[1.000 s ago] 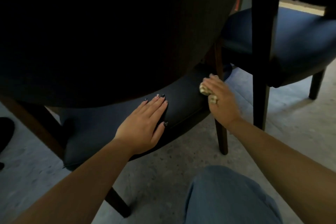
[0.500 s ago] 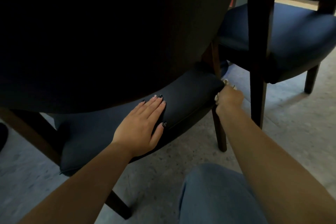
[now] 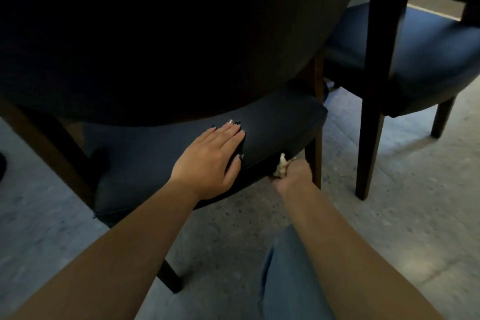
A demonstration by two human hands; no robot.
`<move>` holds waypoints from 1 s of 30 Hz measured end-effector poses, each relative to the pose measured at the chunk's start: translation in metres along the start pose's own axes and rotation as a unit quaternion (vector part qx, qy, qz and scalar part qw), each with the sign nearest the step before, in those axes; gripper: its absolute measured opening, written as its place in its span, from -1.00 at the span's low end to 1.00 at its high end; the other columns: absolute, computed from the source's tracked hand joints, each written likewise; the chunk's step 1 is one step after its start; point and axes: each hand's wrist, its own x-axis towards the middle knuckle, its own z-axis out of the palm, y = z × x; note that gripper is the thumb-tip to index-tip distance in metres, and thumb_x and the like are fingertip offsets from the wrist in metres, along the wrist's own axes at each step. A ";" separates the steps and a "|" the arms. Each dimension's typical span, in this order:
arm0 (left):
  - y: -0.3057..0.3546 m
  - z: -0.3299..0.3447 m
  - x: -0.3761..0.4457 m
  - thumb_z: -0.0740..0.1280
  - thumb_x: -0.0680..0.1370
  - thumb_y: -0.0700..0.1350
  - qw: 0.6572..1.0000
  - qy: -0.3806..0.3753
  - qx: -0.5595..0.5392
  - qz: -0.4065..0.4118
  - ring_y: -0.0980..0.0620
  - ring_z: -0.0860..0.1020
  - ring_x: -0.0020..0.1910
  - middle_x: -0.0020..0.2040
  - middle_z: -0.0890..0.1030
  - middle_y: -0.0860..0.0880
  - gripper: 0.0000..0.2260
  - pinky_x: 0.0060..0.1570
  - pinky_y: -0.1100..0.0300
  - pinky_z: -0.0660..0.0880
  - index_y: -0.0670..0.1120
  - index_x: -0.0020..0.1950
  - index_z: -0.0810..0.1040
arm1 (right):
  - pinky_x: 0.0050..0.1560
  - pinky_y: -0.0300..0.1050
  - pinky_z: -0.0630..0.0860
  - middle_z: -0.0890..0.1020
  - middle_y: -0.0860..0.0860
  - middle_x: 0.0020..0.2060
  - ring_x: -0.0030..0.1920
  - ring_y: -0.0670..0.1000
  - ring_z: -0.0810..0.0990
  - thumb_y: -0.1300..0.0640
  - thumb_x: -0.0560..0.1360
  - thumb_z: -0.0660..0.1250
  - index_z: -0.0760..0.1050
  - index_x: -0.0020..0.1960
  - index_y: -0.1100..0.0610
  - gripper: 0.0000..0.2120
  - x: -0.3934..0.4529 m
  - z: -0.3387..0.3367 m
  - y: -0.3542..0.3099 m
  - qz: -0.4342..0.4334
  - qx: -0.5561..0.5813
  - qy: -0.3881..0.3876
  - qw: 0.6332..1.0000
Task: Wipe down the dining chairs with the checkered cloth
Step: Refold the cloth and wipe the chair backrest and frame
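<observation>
The left hand (image 3: 211,157) lies flat, fingers straight and together, on the dark navy cushioned seat (image 3: 272,127) of the near wooden-legged dining chair. The right hand (image 3: 293,176) grips a bunched pale yellowish cloth (image 3: 281,167), its check pattern too crumpled to make out, pressed against the seat's lower front edge just beside the dark wooden leg (image 3: 315,161). A second navy chair (image 3: 428,54) stands to the right on the speckled grey floor (image 3: 402,202).

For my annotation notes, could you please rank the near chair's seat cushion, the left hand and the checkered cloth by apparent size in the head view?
1. seat cushion
2. left hand
3. checkered cloth, mostly hidden inside the right hand
</observation>
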 end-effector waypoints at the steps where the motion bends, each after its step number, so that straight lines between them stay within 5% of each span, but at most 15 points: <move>1: 0.000 0.000 -0.001 0.04 0.60 0.04 1.000 0.008 -0.007 -0.004 -0.04 0.31 0.48 0.45 0.41 -0.12 -0.50 0.48 0.03 0.21 -0.16 0.45 0.40 | 0.07 0.12 0.53 0.55 0.15 -0.14 -0.12 0.13 0.55 0.23 0.60 0.03 0.45 -0.13 0.15 -0.75 -0.006 0.001 0.005 0.003 -0.009 0.001 1.000; 7: -0.004 -0.004 -0.039 0.20 0.59 -0.13 0.991 0.060 -0.086 -0.088 0.03 0.34 0.46 0.42 0.46 -0.07 -0.63 0.47 0.14 0.15 -0.12 0.40 0.47 | 0.23 0.15 0.47 0.57 0.17 0.02 0.09 0.17 0.53 0.21 0.60 0.00 0.48 0.12 0.16 -0.72 -0.032 0.001 0.047 0.004 -0.050 -0.038 0.998; 16: -0.040 -0.010 -0.184 0.08 0.57 -0.12 0.968 0.110 -0.071 -0.214 -0.01 0.19 0.53 0.50 0.31 -0.06 -0.54 0.50 0.06 0.11 -0.12 0.47 0.36 | 0.26 0.09 0.40 0.53 0.12 -0.13 -0.14 0.09 0.50 0.24 0.57 -0.05 0.46 -0.10 0.14 -0.70 -0.063 0.011 0.121 0.061 -0.092 -0.071 0.991; 20: -0.047 0.000 -0.213 0.17 0.51 -0.34 0.934 0.170 -0.081 -0.304 0.06 0.26 0.46 0.47 0.34 -0.07 -0.49 0.38 0.04 0.24 -0.12 0.48 0.36 | 0.11 0.00 0.43 0.54 0.11 -0.20 -0.20 0.07 0.50 0.25 0.56 -0.04 0.47 -0.11 0.15 -0.69 -0.083 0.021 0.167 0.100 -0.084 -0.103 0.986; 23: -0.055 0.002 -0.223 0.23 0.40 -0.54 0.905 0.180 -0.084 -0.377 0.19 0.25 0.37 0.41 0.33 0.05 -0.32 0.35 0.15 0.19 -0.07 0.46 0.39 | 0.25 0.00 0.39 0.56 0.11 -0.17 -0.17 0.07 0.51 0.21 0.58 -0.01 0.50 -0.07 0.15 -0.70 -0.102 0.035 0.201 0.126 -0.079 -0.127 0.981; 27: -0.061 0.006 -0.232 0.22 0.36 -0.58 0.904 0.186 -0.093 -0.375 0.13 0.30 0.36 0.40 0.41 -0.03 -0.32 0.37 0.15 0.19 -0.11 0.41 0.47 | -0.04 -0.06 0.46 0.55 0.17 -0.08 -0.14 0.12 0.52 0.20 0.59 -0.02 0.50 0.06 0.19 -0.69 -0.118 0.051 0.230 0.152 -0.088 -0.130 0.976; 30: -0.067 0.009 -0.234 0.20 0.37 -0.57 0.899 0.202 -0.114 -0.371 0.06 0.38 0.37 0.37 0.49 -0.12 -0.35 0.35 0.18 0.27 -0.11 0.39 0.50 | -0.06 -0.02 0.53 0.60 0.26 0.02 -0.03 0.21 0.61 0.24 0.58 -0.02 0.47 0.21 0.32 -0.64 -0.124 0.047 0.232 0.183 -0.151 -0.160 0.958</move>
